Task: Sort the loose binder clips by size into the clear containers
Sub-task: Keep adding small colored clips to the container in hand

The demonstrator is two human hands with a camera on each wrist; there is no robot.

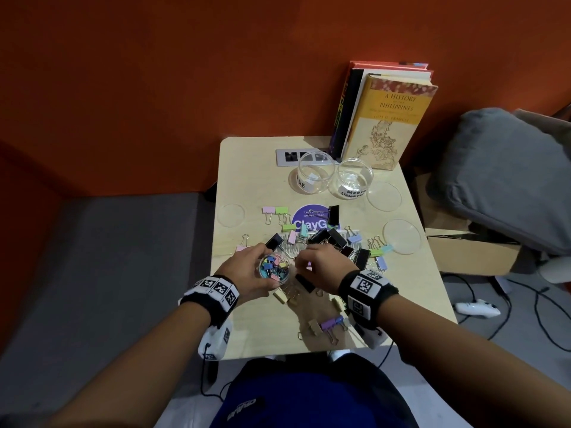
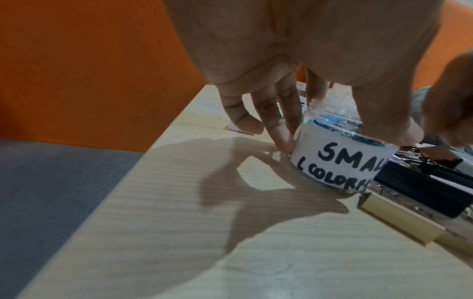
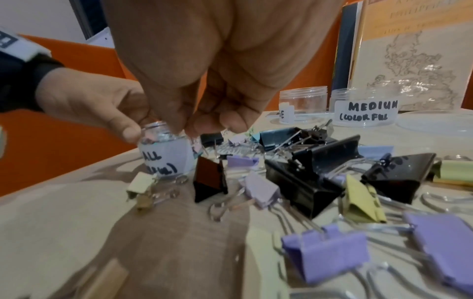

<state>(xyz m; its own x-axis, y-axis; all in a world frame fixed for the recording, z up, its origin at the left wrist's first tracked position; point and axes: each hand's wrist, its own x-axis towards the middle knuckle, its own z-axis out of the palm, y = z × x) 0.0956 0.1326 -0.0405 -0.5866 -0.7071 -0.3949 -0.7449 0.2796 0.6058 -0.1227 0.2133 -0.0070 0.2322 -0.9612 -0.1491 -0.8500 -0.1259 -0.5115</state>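
My left hand [image 1: 268,267] grips a small clear jar [image 1: 278,270] labelled "SMALL (COLORFUL)" [image 2: 340,159], which stands on the table with several small pastel clips inside. My right hand [image 1: 301,261] hovers at the jar's right rim with thumb and fingertips pinched together [image 3: 189,127]; what is between them is hidden. Empty jars marked large [image 1: 315,176] and medium [image 1: 353,179] stand at the back. Loose clips lie scattered: black large ones [image 1: 336,237], pastel ones [image 1: 275,210], a purple one [image 1: 332,322] near the front edge.
Books [image 1: 389,118] stand at the table's back right behind a socket plate [image 1: 296,157]. Clear lids lie at the left [image 1: 231,214] and right [image 1: 401,236]. A cardboard box [image 1: 472,251] and a grey cushion [image 1: 506,168] sit to the right of the table.
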